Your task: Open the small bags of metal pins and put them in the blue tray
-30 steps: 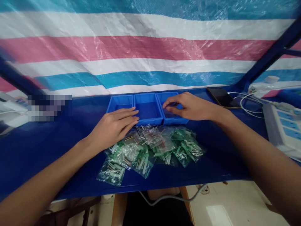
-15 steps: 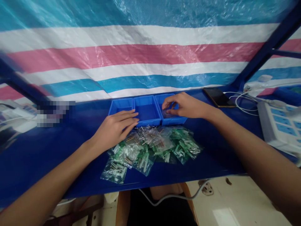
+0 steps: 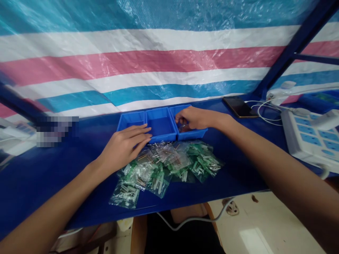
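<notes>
Three blue bins are being kept in a row on the tabletop; the right hand, fingers curled and pinching something unclear, is being held over the rightmost bin; the left hand, flat and open, is being rested on the packet pile just in front.

I can read no words, labels or numbers anywhere here (the blurred patch at my left shows nothing).

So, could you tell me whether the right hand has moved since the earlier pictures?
Yes. The right hand has dipped lower into the right-most tray, fingers curling inside it.
</notes>
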### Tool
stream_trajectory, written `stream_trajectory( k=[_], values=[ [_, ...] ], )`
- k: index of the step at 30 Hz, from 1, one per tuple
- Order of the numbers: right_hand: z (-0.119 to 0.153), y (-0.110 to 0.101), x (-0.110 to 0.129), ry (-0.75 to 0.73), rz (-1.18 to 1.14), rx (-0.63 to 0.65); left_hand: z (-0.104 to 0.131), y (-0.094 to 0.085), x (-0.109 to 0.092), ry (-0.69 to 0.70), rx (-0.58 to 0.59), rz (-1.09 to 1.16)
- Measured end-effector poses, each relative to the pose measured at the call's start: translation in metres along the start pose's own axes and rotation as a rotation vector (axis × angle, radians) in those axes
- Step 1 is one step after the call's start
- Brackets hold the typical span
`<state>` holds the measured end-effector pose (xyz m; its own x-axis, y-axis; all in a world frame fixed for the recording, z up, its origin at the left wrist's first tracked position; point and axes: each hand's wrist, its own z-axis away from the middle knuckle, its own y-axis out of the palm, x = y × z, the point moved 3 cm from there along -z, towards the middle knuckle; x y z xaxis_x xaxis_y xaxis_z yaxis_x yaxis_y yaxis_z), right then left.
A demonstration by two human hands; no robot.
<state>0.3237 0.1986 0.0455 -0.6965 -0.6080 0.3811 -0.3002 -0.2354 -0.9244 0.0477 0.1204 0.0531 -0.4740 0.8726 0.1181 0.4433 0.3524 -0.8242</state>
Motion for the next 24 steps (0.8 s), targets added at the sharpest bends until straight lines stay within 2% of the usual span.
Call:
stream_trajectory(
  k=[5,24],
  values=[
    [0.0005,0.0002,0.0064,0.014,0.035,0.074,-0.0003,0.0004,-0.0010,0.014,0.011,-0.012],
    [0.0030,0.0022,0.0069,-0.012,0.037,0.040,-0.0024,0.0015,-0.0032,0.022,0.009,-0.023]
  ],
)
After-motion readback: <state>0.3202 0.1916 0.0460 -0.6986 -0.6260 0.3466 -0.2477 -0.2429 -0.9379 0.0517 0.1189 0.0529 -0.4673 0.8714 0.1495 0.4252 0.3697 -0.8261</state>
